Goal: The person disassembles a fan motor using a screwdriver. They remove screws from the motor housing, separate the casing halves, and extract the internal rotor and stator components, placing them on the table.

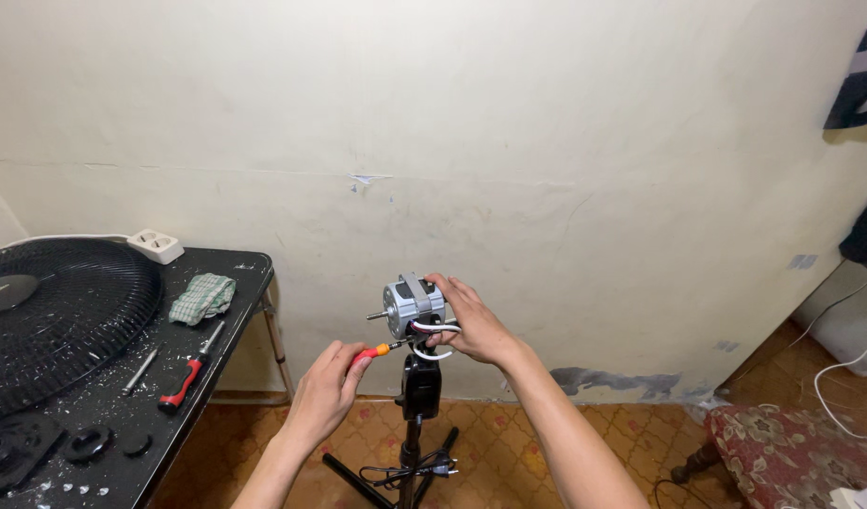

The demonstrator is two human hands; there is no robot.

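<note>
A small silver fan motor (413, 303) with its shaft pointing left sits on top of a black stand (419, 386). My right hand (473, 322) wraps the motor's right side, beside white wires (433, 330) below it. My left hand (326, 388) grips a screwdriver with a red and orange handle (375, 352); its tip meets the motor's underside.
A black table (221, 363) at left carries a black fan grille (61, 311), a checked cloth (203, 297), a red-handled screwdriver (184, 382), a metal rod (139, 370), round black parts (88, 441) and a white power strip (155, 245). A patterned cushion (792, 452) lies at lower right. A wall stands behind.
</note>
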